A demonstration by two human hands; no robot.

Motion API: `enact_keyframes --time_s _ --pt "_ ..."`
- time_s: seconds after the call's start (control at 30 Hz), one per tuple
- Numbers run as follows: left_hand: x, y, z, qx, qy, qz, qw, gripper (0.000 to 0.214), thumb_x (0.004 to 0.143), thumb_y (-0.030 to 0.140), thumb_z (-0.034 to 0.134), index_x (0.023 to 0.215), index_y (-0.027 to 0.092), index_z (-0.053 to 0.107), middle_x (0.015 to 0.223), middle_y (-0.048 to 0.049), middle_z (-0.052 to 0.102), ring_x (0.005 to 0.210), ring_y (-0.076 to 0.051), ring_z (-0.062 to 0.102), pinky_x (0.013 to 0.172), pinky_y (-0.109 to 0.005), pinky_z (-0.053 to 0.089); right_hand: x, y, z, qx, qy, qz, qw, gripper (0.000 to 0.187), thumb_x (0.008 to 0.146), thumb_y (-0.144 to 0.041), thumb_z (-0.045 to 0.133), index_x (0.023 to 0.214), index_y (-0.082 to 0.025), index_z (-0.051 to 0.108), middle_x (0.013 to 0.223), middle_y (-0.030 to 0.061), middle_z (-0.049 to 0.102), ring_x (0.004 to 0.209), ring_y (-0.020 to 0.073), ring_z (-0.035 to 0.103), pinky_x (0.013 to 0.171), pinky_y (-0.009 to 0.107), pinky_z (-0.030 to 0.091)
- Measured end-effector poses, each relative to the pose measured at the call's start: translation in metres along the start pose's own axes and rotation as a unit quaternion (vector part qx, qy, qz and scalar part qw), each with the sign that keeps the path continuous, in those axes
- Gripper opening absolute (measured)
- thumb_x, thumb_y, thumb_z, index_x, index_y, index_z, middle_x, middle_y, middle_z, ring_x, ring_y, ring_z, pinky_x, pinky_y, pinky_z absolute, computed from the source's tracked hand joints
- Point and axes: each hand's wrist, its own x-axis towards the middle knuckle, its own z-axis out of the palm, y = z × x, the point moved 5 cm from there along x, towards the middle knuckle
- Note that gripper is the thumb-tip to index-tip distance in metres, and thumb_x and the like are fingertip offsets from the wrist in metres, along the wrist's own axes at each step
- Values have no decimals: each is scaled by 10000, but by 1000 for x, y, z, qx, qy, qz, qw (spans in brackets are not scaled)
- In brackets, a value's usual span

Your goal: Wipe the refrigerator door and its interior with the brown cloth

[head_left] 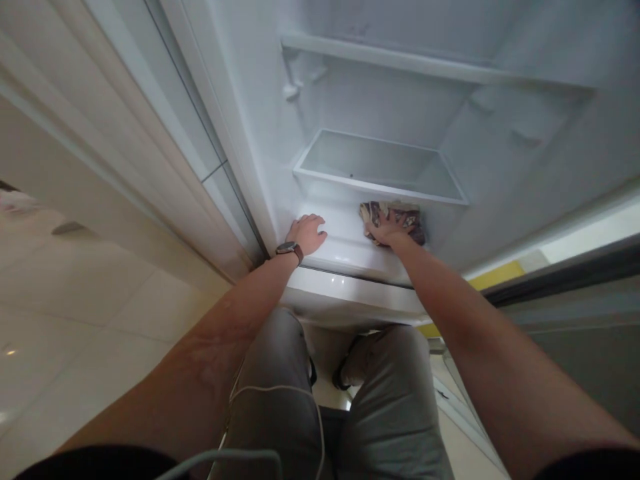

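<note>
The patterned cloth [414, 219] lies bunched on the white floor of the open fridge [345, 250], just under the clear drawer [380, 175]. The right hand [387, 231] lies flat on top of it, fingers [374, 220] spread and pinching nothing. It looks soft, light and limp to me, so it would slide easily on that slick plastic and is best gathered by its middle folds rather than an edge. The left hand [307, 233], watch [290, 249] at the wrist, rests palm down beside it, fingers loosely together.

The cloth [411, 217] is dark brown with pale patches, the fridge [345, 252] white, the trousers [280, 380] grey.
</note>
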Motion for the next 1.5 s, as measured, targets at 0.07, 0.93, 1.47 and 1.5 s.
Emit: enact_keyframes --time_s 0.07,0.93,1.47,1.5 --pt "1 -1 1 -1 0 -3 1000 388 948 301 524 1303 269 675 1383 -67 665 1294 -304 557 1102 -495 434 -15 -1 2 36 -16 10 999 845 950 -771 339 1696 -405 186 1783 63 50 1591 528 10 1156 844 91" --pt "0 1 3 24 -9 6 1000 420 976 301 487 1365 249 636 1445 -81 629 1316 -307 557 1091 -481 453 -61 -14 0 35 -60 -54 996 874 927 -799 377 1693 -410 215 1786 35 -1 1578 570 -37 1132 884 76" --pt "0 3 2 13 -21 -2 1000 503 969 261 524 1464 208 599 1633 -73 484 1536 -290 386 1275 -511 287 36 -35 -6 42 -23 -58 997 943 922 -812 393 1706 -335 174 1771 124 7 1558 597 -8 1079 916 57" --pt "0 3 3 14 -22 -2 1000 505 971 264 526 1468 215 598 1632 -67 487 1534 -286 393 1275 -505 291 42 -36 -7 38 -14 -66 997 939 930 -807 385 1704 -310 197 1764 152 36 1552 604 15 1064 922 82"
